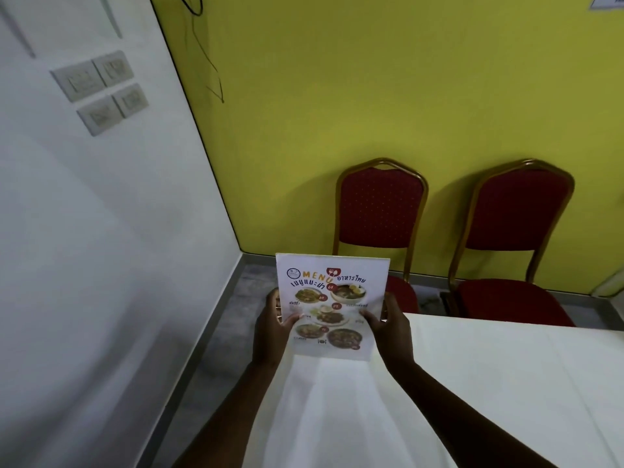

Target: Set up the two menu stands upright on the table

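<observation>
A menu stand, a clear sheet with a printed page of food photos and the word MENU, is held upright in the air over the left end of the white-clothed table. My left hand grips its left edge, thumb on the front. My right hand grips its right edge the same way. The printed face looks toward me. The stand's lower edge is close above the cloth; whether it touches I cannot tell. Only this one menu stand is in view.
Two red padded chairs with gold frames stand against the yellow wall behind the table. A white wall with switch plates runs along the left. Grey floor shows between that wall and the table's draped end.
</observation>
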Demonstrator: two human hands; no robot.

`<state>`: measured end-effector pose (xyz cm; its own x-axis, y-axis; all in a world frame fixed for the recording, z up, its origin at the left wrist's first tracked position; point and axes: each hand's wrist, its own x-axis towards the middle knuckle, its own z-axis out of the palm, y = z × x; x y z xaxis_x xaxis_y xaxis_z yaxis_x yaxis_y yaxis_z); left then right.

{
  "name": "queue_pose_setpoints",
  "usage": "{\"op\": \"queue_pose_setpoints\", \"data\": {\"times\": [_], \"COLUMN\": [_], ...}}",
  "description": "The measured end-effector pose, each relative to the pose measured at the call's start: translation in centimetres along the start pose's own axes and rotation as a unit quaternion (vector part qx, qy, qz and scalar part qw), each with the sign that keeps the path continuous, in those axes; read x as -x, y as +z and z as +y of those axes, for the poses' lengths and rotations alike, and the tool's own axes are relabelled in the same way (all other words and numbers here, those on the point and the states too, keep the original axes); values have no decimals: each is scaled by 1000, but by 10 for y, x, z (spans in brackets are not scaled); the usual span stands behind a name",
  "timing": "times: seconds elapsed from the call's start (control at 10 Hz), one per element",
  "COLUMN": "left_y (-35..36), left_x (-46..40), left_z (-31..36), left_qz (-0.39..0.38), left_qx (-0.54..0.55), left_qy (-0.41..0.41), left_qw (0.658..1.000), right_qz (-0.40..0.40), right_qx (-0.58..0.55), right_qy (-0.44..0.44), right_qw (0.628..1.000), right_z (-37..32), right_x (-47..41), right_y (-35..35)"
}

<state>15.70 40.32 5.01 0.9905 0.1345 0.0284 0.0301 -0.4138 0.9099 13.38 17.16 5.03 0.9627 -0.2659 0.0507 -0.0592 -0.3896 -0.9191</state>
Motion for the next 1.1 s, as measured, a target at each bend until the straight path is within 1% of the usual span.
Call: {"op": "queue_pose_setpoints", "data": {"times": [0.2,0.6,0.8,0.9,1.0,1.1], "left_y": [-8,-17,-17,-12,-7,8], "left_x": [-11,-27,-20,-13,0,20], "left_z": [-8,-8,-6,-8,-8,-8], "left_qz": [-25,-6,15,37,59,91], "left_qx": [-7,-21,-35,-61,-62,-69], "left_qy": [6,20,34,39,39,63], "left_qw": [1000,1000,999,997,996,991], "right_qz": [-6,-12,-26,-40,-52,-45], "right_qx": [10,25,16,4,8,-10], "right_qy": [21,22,22,18,3,4], "right_qw": [1000,999,999,999,999,999], "right_z": [6,7,8,11,19,29], "right_x": [1,-17,-15,-8,4,12], "right_y": [16,33,29,21,8,-4]}}
